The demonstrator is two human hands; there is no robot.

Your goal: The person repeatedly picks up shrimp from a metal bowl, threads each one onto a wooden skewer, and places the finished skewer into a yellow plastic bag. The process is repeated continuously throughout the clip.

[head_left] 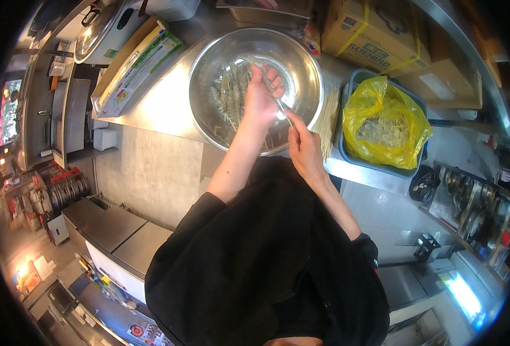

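A large steel bowl (202,120) stands on the counter in front of me. Several grey raw shrimp (229,92) lie along its left side, some seemingly on thin sticks. Over the bowl, my left hand (261,95) is closed round a shrimp (254,61), mostly hidden by the fingers. My right hand (306,144) pinches a thin wooden skewer (282,108), which runs up to the left hand's fingers; whether its tip is inside the shrimp I cannot make out. Beside the bowl on the right lies a bundle of wooden skewers (327,124).
Right of the skewers, a blue-grey tub (347,151) holds a yellow plastic bag (405,151) with pale, translucent contents (382,131). Cardboard boxes (376,34) stand behind it. A long open carton (137,69) and a lidded pot (105,32) are at the left. A steel tray (266,16) sits behind the bowl.
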